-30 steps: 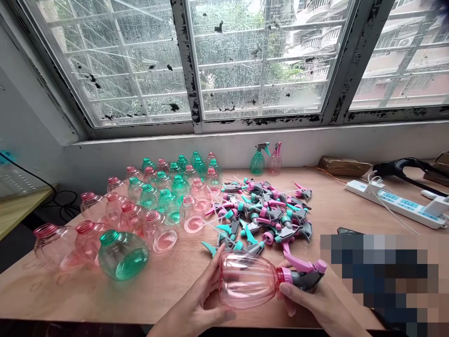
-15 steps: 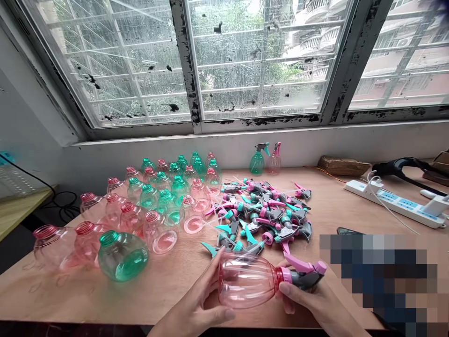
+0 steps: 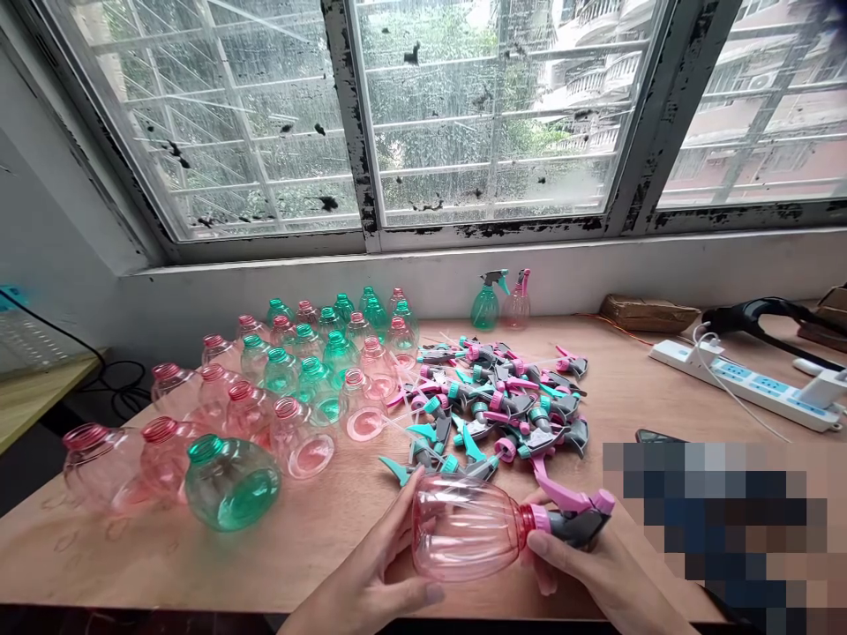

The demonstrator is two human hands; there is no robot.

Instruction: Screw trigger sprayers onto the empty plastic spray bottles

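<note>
A clear pink bottle (image 3: 467,527) lies on its side just above the near edge of the wooden table (image 3: 318,529). My left hand (image 3: 371,578) wraps round its base end, fingers curled on the plastic. My right hand (image 3: 595,573) grips the pink and grey spray head (image 3: 574,514) seated on the bottle's neck. A heap of loose pink and teal spray heads (image 3: 499,406) lies just beyond the bottle.
Several empty pink and green bottles (image 3: 291,379) crowd the table's left half, a green one (image 3: 230,481) lying nearest. Two assembled sprayers (image 3: 499,302) stand by the wall. A power strip (image 3: 754,384) with cables lies at right, above a blurred patch.
Almost nothing differs: both hands keep their hold, and the bottle has shifted only very slightly in them.
</note>
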